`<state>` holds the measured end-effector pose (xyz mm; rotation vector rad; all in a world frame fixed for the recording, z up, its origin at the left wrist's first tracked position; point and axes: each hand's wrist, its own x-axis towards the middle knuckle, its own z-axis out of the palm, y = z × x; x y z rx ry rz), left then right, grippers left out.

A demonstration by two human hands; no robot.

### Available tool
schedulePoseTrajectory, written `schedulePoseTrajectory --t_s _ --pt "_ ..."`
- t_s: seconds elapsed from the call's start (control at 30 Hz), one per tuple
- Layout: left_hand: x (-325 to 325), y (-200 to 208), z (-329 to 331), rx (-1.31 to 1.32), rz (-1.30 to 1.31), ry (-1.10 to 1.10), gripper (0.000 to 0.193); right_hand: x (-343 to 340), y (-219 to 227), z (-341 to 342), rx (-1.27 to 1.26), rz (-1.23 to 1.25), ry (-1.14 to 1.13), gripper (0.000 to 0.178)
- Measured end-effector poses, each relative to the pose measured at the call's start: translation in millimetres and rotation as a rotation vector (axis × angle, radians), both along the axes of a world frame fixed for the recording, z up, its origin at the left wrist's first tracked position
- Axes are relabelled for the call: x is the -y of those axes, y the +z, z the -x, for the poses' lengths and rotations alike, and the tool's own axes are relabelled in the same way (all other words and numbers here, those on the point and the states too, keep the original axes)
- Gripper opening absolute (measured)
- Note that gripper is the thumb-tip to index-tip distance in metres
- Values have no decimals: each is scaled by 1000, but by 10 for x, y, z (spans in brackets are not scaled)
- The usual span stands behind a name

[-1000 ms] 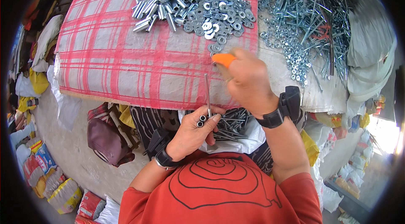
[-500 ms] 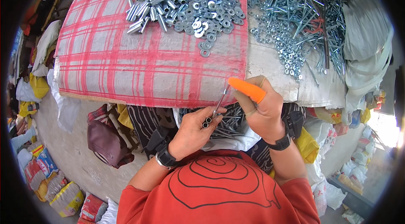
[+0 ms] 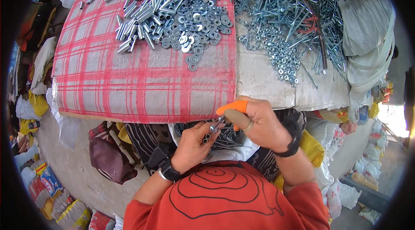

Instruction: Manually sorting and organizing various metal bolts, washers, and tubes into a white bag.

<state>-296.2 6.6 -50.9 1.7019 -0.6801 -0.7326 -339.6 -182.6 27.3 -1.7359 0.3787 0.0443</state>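
- Loose metal tubes point(image 3: 145, 13) are heaped on the red-checked cloth point(image 3: 93, 93) of the counter point(image 3: 313, 93).
- Two short tubes point(image 3: 206, 139) are gripped in the curled left hand point(image 3: 190, 147).
- Flat washers point(image 3: 203, 28) are piled beside the heap.
- A metal rod point(image 3: 221, 120) is held tilted between both hands, over dark bolts point(image 3: 229, 138).
- The rod's upper end is pinched by the right hand point(image 3: 261, 122), orange-capped.
- Nuts point(image 3: 283, 59) are scattered beyond.

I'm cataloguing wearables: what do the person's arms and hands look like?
Both arms have short red sleeves and black wrist straps with boxy black devices. A silver bracelet circles the left wrist. The right hand wears orange and tan finger covers; the left hand shows none.
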Motion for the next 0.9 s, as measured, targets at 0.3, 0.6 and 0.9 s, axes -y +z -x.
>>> schedulePoseTrajectory --t_s 0.3,0.6,0.9 --pt "-10 83 -55 -371 -65 -102 23 838 -311 -522 105 1296 -151 20" --pt "-41 113 -78 -26 -48 8 20 312 66 -125 70 -61 61 19" --pt "-82 28 86 399 -202 -24 22 237 66 301 89 171 154 24"
